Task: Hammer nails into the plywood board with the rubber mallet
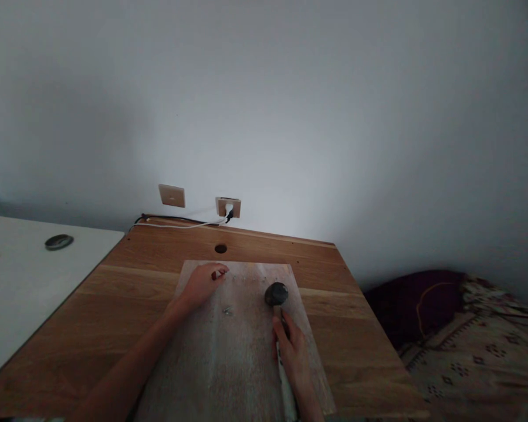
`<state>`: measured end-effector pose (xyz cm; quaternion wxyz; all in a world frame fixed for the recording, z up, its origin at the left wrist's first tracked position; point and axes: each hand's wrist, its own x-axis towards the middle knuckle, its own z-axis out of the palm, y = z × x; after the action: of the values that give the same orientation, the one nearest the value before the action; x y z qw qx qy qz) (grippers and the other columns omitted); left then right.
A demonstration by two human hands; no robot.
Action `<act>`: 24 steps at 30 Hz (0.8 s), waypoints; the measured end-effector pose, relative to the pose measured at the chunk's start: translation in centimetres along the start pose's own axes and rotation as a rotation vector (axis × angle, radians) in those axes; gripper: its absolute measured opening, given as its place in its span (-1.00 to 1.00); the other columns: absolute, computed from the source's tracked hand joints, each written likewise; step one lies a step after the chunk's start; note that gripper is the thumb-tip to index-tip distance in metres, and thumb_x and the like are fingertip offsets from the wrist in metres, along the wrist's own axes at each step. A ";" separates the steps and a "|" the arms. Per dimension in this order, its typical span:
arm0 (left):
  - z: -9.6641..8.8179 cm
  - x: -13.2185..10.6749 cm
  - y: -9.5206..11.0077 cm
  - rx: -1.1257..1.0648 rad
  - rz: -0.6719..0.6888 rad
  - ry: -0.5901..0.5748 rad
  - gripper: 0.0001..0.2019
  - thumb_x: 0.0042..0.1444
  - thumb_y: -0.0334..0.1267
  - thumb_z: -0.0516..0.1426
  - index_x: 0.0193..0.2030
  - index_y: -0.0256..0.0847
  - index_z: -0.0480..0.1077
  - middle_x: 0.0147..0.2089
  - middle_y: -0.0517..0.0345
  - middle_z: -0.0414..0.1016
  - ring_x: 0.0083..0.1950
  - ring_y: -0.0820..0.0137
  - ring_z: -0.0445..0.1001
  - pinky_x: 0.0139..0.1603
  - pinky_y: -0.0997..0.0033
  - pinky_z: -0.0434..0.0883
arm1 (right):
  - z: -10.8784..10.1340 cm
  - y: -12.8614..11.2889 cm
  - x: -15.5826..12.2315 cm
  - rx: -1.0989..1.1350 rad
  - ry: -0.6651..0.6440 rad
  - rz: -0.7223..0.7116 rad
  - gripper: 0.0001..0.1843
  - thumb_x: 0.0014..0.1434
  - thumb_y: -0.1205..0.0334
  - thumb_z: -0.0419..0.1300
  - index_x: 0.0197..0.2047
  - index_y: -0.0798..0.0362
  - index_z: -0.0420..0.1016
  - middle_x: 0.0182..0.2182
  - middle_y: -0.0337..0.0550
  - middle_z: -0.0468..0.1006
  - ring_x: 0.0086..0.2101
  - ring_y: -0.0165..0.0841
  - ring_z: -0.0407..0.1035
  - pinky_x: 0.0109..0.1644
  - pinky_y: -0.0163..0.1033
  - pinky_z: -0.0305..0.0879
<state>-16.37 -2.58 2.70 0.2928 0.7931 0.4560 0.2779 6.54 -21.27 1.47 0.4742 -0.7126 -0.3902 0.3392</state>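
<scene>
A worn wooden board (242,351) lies flat under both hands. My left hand (205,283) rests at its far left part, thumb and forefinger pinched together; whatever is between them is too small to make out. In my right hand (291,346) is a mallet (276,295) with a dark, rounded head and a pale handle, gripped close below the head. The head is over the board's right side. Several tiny nail-like bits (264,279) show in a row near the board's far edge. Between the hands lies a small pile of metal bits, apparently nails (227,310).
The board is on a wooden desk (361,340) with a round cable hole (220,249). Behind are a wall socket (222,207) with plugs and cables (176,225). A white table (22,281) bearing a round dish (58,242) adjoins left; patterned bedding (479,357) is at right.
</scene>
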 end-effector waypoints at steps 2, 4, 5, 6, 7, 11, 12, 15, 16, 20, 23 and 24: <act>0.5 -0.2 -0.8 -0.032 -0.003 0.006 -0.75 0.16 -0.35 0.15 -0.12 -0.16 0.64 -0.10 0.07 0.72 -0.14 0.25 0.64 0.00 0.30 0.52 | 0.1 0.0 0.0 0.008 -0.010 0.007 -0.30 0.14 -0.54 0.12 -0.32 0.01 0.47 -0.66 -0.30 0.36 -0.69 -0.34 0.27 -0.63 -0.26 0.17; 1.0 -0.3 -1.1 -0.041 -0.004 0.028 -0.76 0.16 -0.33 0.14 -0.12 -0.16 0.64 -0.09 0.06 0.72 -0.09 0.23 0.65 0.03 0.28 0.52 | 0.1 0.0 0.0 0.006 -0.022 0.007 -0.30 0.15 -0.54 0.10 -0.34 0.01 0.45 -0.67 -0.30 0.36 -0.71 -0.35 0.26 -0.64 -0.26 0.15; 1.2 -0.4 -1.2 -0.039 -0.006 0.036 -0.77 0.16 -0.32 0.15 -0.13 -0.16 0.63 -0.10 0.07 0.72 -0.10 0.23 0.65 0.03 0.28 0.53 | 0.1 0.1 0.0 0.002 -0.024 0.001 -0.30 0.16 -0.54 0.09 -0.35 0.01 0.44 -0.67 -0.30 0.36 -0.71 -0.35 0.26 -0.64 -0.26 0.15; 1.3 -0.4 -1.3 -0.038 -0.007 0.036 -0.78 0.16 -0.32 0.15 -0.14 -0.16 0.63 -0.11 0.08 0.72 -0.12 0.24 0.65 0.01 0.29 0.53 | 0.1 0.1 0.1 -0.004 -0.023 -0.006 -0.30 0.16 -0.53 0.09 -0.35 0.01 0.43 -0.67 -0.30 0.35 -0.71 -0.35 0.26 -0.64 -0.26 0.15; 1.3 -0.4 -1.3 -0.039 -0.005 0.029 -0.78 0.16 -0.32 0.15 -0.14 -0.15 0.62 -0.12 0.09 0.72 -0.14 0.25 0.64 0.00 0.30 0.53 | 0.1 0.1 0.1 -0.008 -0.023 -0.012 -0.31 0.17 -0.53 0.09 -0.36 0.01 0.43 -0.68 -0.30 0.35 -0.71 -0.35 0.27 -0.64 -0.26 0.15; 1.2 -0.6 -1.2 -0.021 0.021 0.003 -0.76 0.16 -0.37 0.14 -0.13 -0.14 0.62 -0.10 0.10 0.71 -0.09 0.24 0.64 0.05 0.30 0.51 | 0.0 0.0 0.0 -0.006 -0.024 -0.010 -0.31 0.15 -0.53 0.11 -0.34 0.02 0.45 -0.67 -0.29 0.35 -0.70 -0.34 0.28 -0.64 -0.26 0.15; 1.2 -0.6 -1.1 -0.005 0.032 0.003 -0.75 0.17 -0.38 0.13 -0.11 -0.15 0.62 -0.08 0.08 0.70 -0.06 0.23 0.63 0.08 0.28 0.50 | -0.1 -0.1 0.0 -0.001 -0.025 -0.007 -0.31 0.15 -0.52 0.12 -0.33 0.02 0.46 -0.67 -0.30 0.35 -0.70 -0.34 0.28 -0.64 -0.26 0.16; 1.1 -0.8 -0.8 0.031 0.077 -0.003 -0.74 0.22 -0.38 0.12 -0.07 -0.15 0.61 -0.02 0.04 0.66 0.00 0.23 0.60 0.13 0.27 0.47 | -0.1 -0.2 -0.1 0.023 -0.039 -0.019 -0.33 0.17 -0.51 0.14 -0.35 0.02 0.45 -0.66 -0.30 0.34 -0.69 -0.35 0.27 -0.63 -0.26 0.17; 1.1 -0.8 -0.8 0.037 0.089 -0.009 -0.75 0.23 -0.37 0.12 -0.08 -0.15 0.61 -0.01 0.03 0.65 -0.01 0.24 0.60 0.12 0.28 0.47 | 0.0 -0.3 -0.2 0.030 -0.052 -0.026 -0.34 0.18 -0.49 0.14 -0.36 0.01 0.44 -0.64 -0.30 0.35 -0.69 -0.36 0.26 -0.63 -0.26 0.17; 1.2 -0.9 -0.8 0.059 0.097 -0.031 -0.77 0.29 -0.34 0.12 -0.09 -0.14 0.62 -0.02 0.03 0.64 0.01 0.24 0.59 0.13 0.29 0.47 | 1.2 -1.5 0.1 0.033 -0.147 -0.056 -0.41 0.25 -0.40 0.14 -0.35 0.02 0.43 -0.63 -0.31 0.36 -0.70 -0.40 0.23 -0.65 -0.30 0.10; 1.4 -0.9 -0.8 0.059 0.045 -0.020 -0.72 0.26 -0.38 0.12 0.01 -0.15 0.60 0.02 0.01 0.66 0.05 0.21 0.60 0.18 0.26 0.45 | 3.0 -3.3 0.9 0.026 -0.260 -0.118 -0.49 0.32 -0.26 0.12 -0.31 0.05 0.46 -0.64 -0.35 0.33 -0.70 -0.43 0.22 -0.62 -0.33 0.12; 1.4 -0.9 -0.8 0.048 0.022 -0.019 -0.69 0.25 -0.40 0.13 0.07 -0.16 0.58 0.01 0.00 0.67 0.04 0.21 0.61 0.17 0.26 0.45 | 3.8 -4.0 1.3 0.030 -0.284 -0.141 -0.51 0.33 -0.23 0.12 -0.30 0.05 0.47 -0.63 -0.35 0.33 -0.69 -0.44 0.23 -0.61 -0.33 0.13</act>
<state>-16.21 -3.37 1.00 0.2751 0.8074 0.4510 0.2627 2.99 -17.64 3.84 0.4477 -0.6211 -0.4974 0.4080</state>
